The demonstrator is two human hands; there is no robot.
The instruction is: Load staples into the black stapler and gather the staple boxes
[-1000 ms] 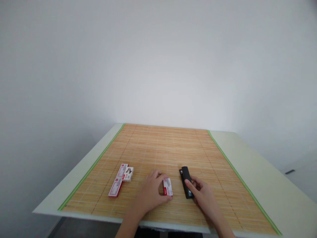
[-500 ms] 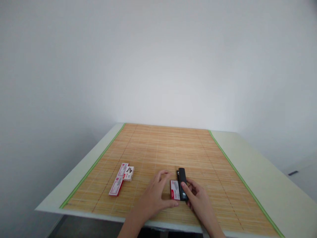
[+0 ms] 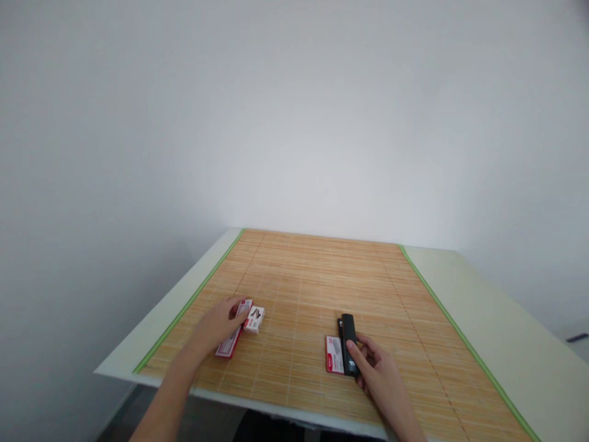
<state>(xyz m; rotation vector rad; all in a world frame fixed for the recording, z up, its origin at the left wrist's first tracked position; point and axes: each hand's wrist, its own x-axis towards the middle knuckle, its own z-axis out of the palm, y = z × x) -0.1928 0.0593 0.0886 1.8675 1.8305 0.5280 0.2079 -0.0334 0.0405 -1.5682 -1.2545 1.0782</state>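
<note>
Right hand point(image 3: 380, 371) pinches the black stapler point(image 3: 348, 330) (red-and-white box point(image 3: 335, 354) directly alongside); left hand point(image 3: 217, 325) curves over long packaging point(image 3: 228, 347), its grip not determinable.

At seven o'clock my left hand point(image 3: 223, 323) covers part of the red box point(image 3: 227, 346); at four, a dark thing point(image 3: 577, 338) is too small to tell

The left grip point(image 3: 221, 325) is a bare hand with slim fingers, tapering into a bare left forearm point(image 3: 171, 388); the right grip point(image 3: 376, 368) and right forearm point(image 3: 401, 410) are bare too. Black patches point(image 3: 262, 428) between the forearms are too dark to identify as clothing.
</note>
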